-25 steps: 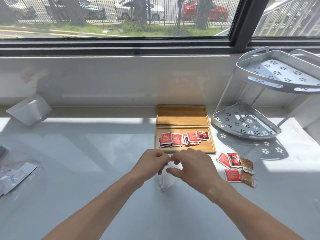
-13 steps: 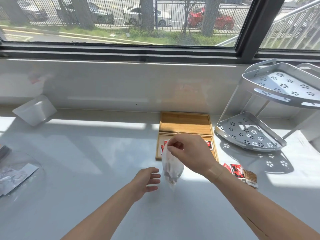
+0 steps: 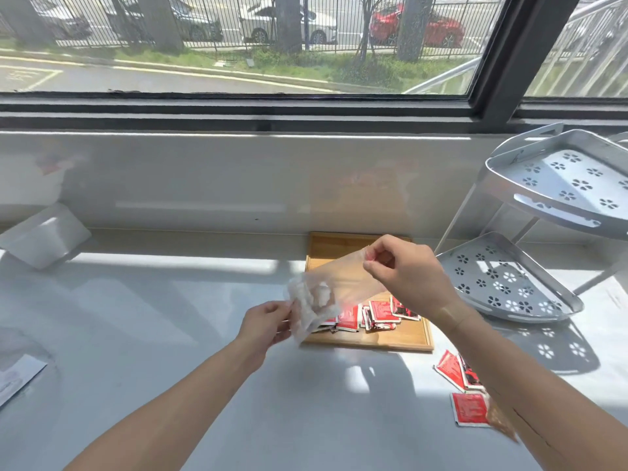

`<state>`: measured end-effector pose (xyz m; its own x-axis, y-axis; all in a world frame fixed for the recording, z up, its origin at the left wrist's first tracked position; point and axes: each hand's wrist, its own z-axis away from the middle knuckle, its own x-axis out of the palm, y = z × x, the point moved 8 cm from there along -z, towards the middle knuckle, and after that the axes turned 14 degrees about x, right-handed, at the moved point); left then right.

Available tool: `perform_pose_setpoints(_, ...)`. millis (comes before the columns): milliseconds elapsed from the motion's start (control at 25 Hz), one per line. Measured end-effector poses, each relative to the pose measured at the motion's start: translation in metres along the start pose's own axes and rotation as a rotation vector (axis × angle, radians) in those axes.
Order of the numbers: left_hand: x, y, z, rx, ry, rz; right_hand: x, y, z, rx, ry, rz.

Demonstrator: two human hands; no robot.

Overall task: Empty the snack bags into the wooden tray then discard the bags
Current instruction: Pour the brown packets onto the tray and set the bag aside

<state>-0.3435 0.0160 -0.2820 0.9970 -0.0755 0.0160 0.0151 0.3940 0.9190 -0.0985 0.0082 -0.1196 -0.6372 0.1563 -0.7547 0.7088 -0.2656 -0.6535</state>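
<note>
A clear plastic snack bag (image 3: 334, 287) is stretched slantwise above the wooden tray (image 3: 390, 339). My right hand (image 3: 404, 277) pinches the bag's upper end over the tray's far compartment. My left hand (image 3: 266, 322) grips its lower crumpled end at the tray's near-left corner. Several red snack packets (image 3: 372, 314) lie in the tray's near compartment. What remains inside the bag cannot be made out.
More red and brown packets (image 3: 467, 389) lie on the white counter right of the tray, partly under my right forearm. A two-tier white corner rack (image 3: 506, 280) stands at the right. A white container (image 3: 44, 239) leans at the far left; clear plastic (image 3: 17, 375) lies at the left edge.
The bag rose from the counter and swung over the tray. My right hand carried its top up and away; my left hand, free half a second ago, now grips its bottom end.
</note>
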Motion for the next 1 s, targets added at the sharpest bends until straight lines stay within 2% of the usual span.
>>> perform_pose_setpoints(200,0.003,0.053,-0.071,0.115,0.119,-0.182,0.014,0.057,-0.064,0.182,-0.041,0.014)
perform_pose_setpoints(520,0.045,0.09,-0.147,0.237,0.125,-0.527,0.067,0.145,-0.128,0.466,-0.068,-0.049)
perform_pose_setpoints(640,0.059,0.107,-0.16,0.317,0.076,-0.698,0.086,0.172,-0.135,0.621,-0.095,-0.191)
perform_pose_setpoints(840,0.091,0.158,-0.162,0.494,0.0,-1.031,0.109,0.179,-0.133,0.741,-0.169,-0.445)
perform_pose_setpoints(1000,0.111,0.189,-0.161,0.627,-0.027,-1.115,0.124,0.173,-0.132,0.801,-0.2,-0.59)
